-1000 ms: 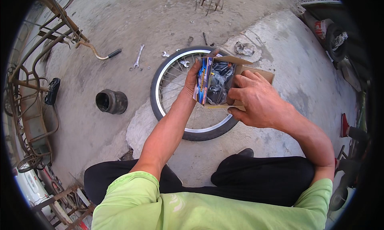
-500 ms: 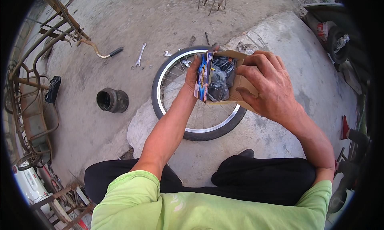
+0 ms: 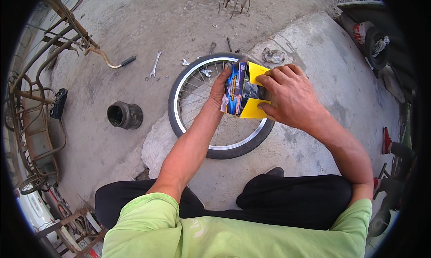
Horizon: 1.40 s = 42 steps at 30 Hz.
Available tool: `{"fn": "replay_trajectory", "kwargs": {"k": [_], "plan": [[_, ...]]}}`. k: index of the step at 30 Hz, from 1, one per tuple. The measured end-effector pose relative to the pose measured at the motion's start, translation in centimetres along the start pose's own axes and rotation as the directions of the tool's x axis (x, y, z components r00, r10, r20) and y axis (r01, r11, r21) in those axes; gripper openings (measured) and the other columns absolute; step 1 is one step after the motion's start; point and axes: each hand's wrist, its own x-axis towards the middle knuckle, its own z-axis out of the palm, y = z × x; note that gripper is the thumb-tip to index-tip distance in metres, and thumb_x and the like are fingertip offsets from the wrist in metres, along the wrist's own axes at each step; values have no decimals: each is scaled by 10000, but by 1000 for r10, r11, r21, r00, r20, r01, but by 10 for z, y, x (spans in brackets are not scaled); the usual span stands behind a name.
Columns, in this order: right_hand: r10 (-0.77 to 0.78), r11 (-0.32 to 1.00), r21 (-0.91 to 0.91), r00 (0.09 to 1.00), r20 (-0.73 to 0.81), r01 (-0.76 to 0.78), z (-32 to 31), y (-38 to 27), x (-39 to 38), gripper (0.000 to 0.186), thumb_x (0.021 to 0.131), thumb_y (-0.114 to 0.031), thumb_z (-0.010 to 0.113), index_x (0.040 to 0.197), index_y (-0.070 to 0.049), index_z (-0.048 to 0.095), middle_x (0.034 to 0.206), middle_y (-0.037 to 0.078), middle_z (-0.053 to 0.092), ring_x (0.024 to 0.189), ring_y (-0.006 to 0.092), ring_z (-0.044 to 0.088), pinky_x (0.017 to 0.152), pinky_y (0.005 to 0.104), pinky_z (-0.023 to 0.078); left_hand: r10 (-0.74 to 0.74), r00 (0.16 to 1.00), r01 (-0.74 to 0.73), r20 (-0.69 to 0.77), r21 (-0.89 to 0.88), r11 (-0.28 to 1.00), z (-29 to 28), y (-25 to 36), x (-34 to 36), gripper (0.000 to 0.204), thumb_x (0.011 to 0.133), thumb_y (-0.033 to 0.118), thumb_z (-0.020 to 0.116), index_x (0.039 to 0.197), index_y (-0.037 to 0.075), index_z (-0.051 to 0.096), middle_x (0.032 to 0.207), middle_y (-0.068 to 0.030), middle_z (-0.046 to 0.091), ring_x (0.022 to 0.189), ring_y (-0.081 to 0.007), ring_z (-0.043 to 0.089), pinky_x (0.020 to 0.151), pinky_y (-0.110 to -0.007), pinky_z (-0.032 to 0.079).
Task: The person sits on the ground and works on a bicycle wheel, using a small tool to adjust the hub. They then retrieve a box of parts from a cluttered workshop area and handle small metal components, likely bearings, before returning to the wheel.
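The left hand (image 3: 218,86) is closed around the left side of a small printed cardboard box (image 3: 233,91), its thumb up at the far left corner and most of its fingers hidden behind the cardboard. The box sits directly in that grip, tilted, with its blue and dark printed side toward the wearer's left and its open end toward the right hand (image 3: 294,96). Two yellow flaps (image 3: 257,73) stick out from that end, one on the far side and one on the near side, and between them shows something dark in clear plastic (image 3: 252,92) (too covered to name). The right hand is partly open: its forefinger is at the far flap and its thumb at the near one, with a gap between them; I cannot tell how firmly either presses. Box and hands are over a spoked wheel with a black tyre (image 3: 226,153), which lies flat on the concrete floor (image 3: 310,150). A wrench (image 3: 155,64) lies left of the wheel, beyond a short dark pipe (image 3: 125,114) whose open mouth faces left. Another wrench (image 3: 206,72) shows at the wheel's spokes, and a crumpled bit of plastic (image 3: 272,55) lies just past the tyre, beyond the box.
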Motion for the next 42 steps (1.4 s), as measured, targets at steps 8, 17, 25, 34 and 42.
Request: {"fn": "replay_trajectory", "kwargs": {"k": [8,17,25,34,42], "plan": [[-8,999,39,1000,16,7,15,6,10,432,833,-270,800,1198,-60,703,1144,117,703,1115,281,663,1031,420,476,32,999,-30,-38,67,997,-3,4,-4,813,917,564,723,1525,74,499,1385,-148,648,1220,-285,665,1064,-427,542],[723,184,977,689,-57,-112,10,62,3,554,1031,-443,553,1437,-65,551,1309,100,647,1206,241,608,1018,400,482,60,996,-67,-67,-112,991,10,30,2,660,860,557,790,1287,66,685,1139,-171,761,990,-319,765,906,-466,629],[409,26,902,827,385,-432,52,24,9,898,1024,-710,393,1646,-85,224,1586,212,392,1461,310,398,1200,417,325,114,984,-115,-138,0,993,6,28,-1,650,889,476,803,1392,103,629,1137,-113,757,976,-238,761,874,-399,642],[481,107,929,836,265,-355,62,16,25,878,1042,-613,435,1655,-42,172,1630,266,316,1506,337,344,1205,406,312,253,965,-229,-68,252,940,31,14,8,781,890,506,793,1497,113,499,1347,-113,638,1238,-240,634,1065,-397,534],[486,327,887,863,138,-326,57,31,21,785,1036,-542,486,1607,-29,320,1401,276,557,1298,324,561,1068,397,468,244,969,-227,-38,254,940,42,14,9,753,917,477,774,1489,79,487,1327,-110,643,1192,-217,654,1024,-374,556]]}}
